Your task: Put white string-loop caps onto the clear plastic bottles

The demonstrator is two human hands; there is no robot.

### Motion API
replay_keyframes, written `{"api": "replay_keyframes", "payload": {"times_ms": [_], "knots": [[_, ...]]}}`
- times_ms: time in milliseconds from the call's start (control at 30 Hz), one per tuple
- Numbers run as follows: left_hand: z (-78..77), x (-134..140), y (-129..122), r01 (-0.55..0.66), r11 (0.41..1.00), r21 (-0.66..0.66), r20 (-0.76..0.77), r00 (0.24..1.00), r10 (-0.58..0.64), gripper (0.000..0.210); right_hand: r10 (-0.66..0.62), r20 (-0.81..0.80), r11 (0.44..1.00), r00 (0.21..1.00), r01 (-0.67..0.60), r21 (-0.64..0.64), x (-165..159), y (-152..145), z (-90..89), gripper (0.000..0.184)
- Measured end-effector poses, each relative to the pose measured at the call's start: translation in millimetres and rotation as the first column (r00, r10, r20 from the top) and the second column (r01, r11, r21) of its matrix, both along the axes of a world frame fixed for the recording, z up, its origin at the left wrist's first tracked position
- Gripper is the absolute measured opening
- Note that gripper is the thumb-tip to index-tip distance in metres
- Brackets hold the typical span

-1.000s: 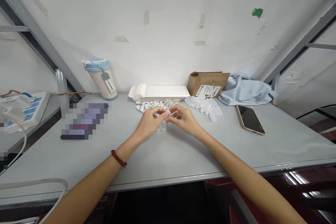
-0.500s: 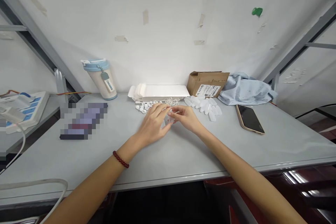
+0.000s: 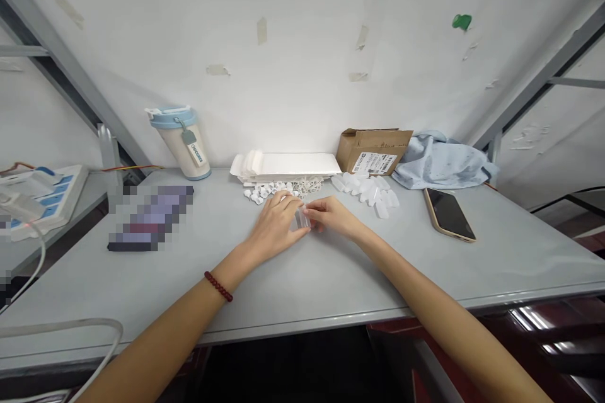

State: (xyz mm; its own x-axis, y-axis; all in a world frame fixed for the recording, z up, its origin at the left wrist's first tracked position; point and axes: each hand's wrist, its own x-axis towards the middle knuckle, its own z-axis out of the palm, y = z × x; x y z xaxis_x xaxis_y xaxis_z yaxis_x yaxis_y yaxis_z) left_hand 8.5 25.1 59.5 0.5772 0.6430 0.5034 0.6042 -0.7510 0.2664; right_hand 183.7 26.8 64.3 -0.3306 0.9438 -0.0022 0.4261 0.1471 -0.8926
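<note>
Since the first frame, the left hand has spread from a pinch to span a row of clear pieces on the table, its grip closed across their ends, seemingly keeping them aligned. The right hand meets the row's right edge; whether its grip clamps one, I cannot tell. The pieces look glossy, see-through. Beyond, white caps lie loose, handily close.

Desk is grey. Small held pieces clear. Caps white. Flat pieces whitish, translucent. Tumbler cream, lid light blue. Carton brown, label white with black print. Cloth pale blue, darker specks. Phone screen black, case tan. Bracelet plain dark red.
</note>
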Motion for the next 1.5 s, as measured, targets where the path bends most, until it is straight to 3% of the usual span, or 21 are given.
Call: {"api": "replay_keyframes", "payload": {"times_ms": [67,200,967,1133,1300,1500], "knots": [[-0.8,-0.6,0.5,-0.023,0.999,-0.034,-0.030,0.999,0.022,0.033,-0.015,0.123,0.996,0.992,0.004,0.088,-0.1,-0.3,-0.8,0.027],[-1.1,-1.8,1.5,-0.060,0.994,-0.087,-0.058,0.997,0.055,0.036,-0.022,0.181,0.986,0.983,-0.008,0.164,-1.1,-1.1,-1.9,0.023],[1.0,-4.9,0.9,-0.007,0.989,-0.147,-0.130,0.991,-0.012,0.035,-0.021,0.253,0.966,0.967,-0.046,0.254,1.1,4.3,-6.7,0.021],[1.5,-6.3,1.7,-0.006,0.985,-0.171,-0.145,0.989,-0.019,0.034,-0.160,0.268,0.894,0.950,0.024,0.448,3.7,10.7,-15.3,0.019],[4.9,-7.1,0.6,0.010,0.980,-0.198,-0.155,0.987,-0.041,0.035,-0.238,0.281,0.834,0.930,0.047,0.549,11.3,18.2,-20.4,0.020],[6.8,-7.7,-0.6,0.022,0.977,-0.213,-0.145,0.988,-0.053,0.037,-0.434,0.415,0.750,0.800,0.066,0.658,38.5,30.9,-13.6,0.028]]}}
